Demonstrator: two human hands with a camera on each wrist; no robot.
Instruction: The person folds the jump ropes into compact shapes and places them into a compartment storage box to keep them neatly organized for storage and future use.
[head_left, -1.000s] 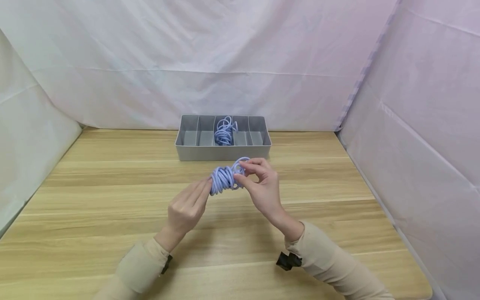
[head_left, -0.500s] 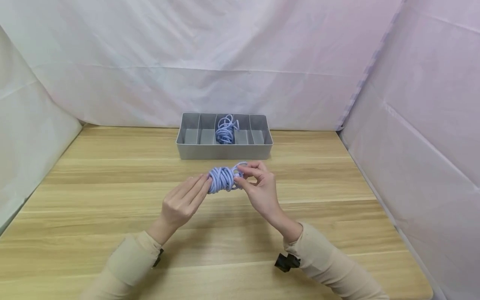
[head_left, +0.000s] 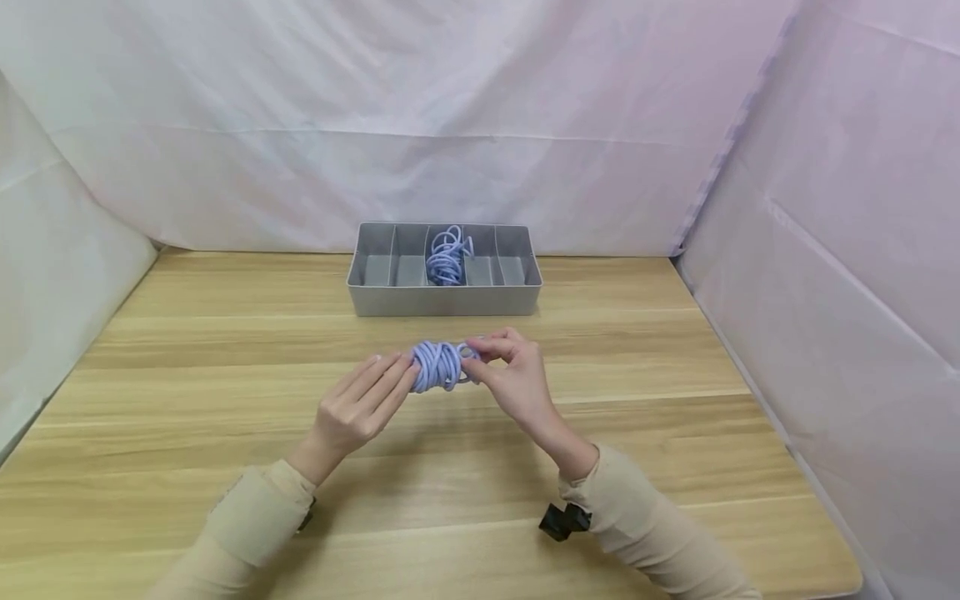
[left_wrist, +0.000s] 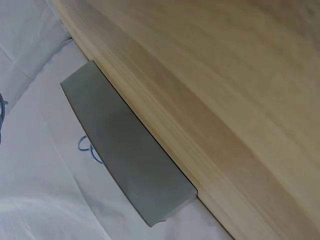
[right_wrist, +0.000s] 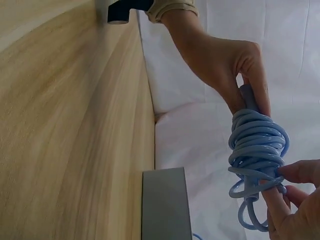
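Observation:
Between my hands, above the table, hangs a bundle of light blue cord [head_left: 437, 367] wound in many turns. My left hand [head_left: 358, 408] holds its left end, thumb hidden in the head view. In the right wrist view, that left hand [right_wrist: 222, 62] pinches a blue-grey stick-like end [right_wrist: 248, 96] that comes out of the coil [right_wrist: 257, 140]. My right hand [head_left: 516, 372] pinches the right end with thumb and forefinger, where a small loop shows. The right wrist view has my right fingers [right_wrist: 300, 172] at the coil, a loose loop [right_wrist: 248, 215] hanging beyond. Neither hand appears in the left wrist view.
A grey divided box [head_left: 446, 300] stands at the back of the wooden table [head_left: 225, 358]. Its middle compartment holds another blue cord [head_left: 446, 262], loosely coiled. White cloth [head_left: 450, 108] encloses the back and sides. A black device [head_left: 564, 522] is worn at the right wrist.
Both hands and the cord bundle have shifted slightly left and lower in the head view. The loose loop by my right fingers now stands out less. The left fingers look more spread.

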